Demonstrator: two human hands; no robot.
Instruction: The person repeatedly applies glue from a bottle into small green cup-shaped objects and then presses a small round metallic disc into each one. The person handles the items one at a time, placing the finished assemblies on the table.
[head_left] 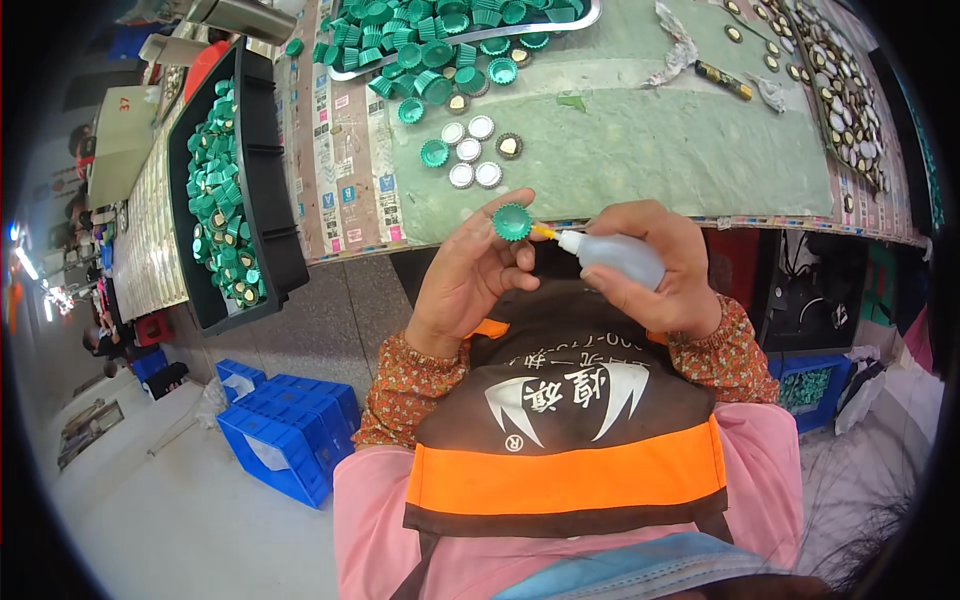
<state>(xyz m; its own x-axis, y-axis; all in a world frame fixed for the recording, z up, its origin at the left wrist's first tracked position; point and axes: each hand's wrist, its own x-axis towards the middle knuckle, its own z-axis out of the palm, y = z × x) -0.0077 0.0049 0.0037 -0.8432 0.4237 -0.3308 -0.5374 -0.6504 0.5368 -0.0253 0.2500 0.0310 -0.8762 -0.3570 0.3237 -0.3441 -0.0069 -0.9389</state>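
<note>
Between the fingertips of my left hand (462,272) is a small green fluted cup (512,222), its open side facing up. My right hand (668,262) is wrapped round a translucent squeeze bottle (622,260). The bottle's yellow tip (543,231) is at the rim of the cup; whether it touches cannot be made out. Beyond my hands, several white-lined round caps (468,150) lie in a loose group on the green table sheet (620,160). Next to them are another green cup (434,153) and a dark-rimmed cap with a pale centre (509,146).
A metal tray (590,22) heaped with green cups stands at the back. On the left is a black bin (262,170) of green cups. A board of round caps (848,110) lies at the far right, near a marker-like tube (722,82). Blue crates (290,420) sit on the floor.
</note>
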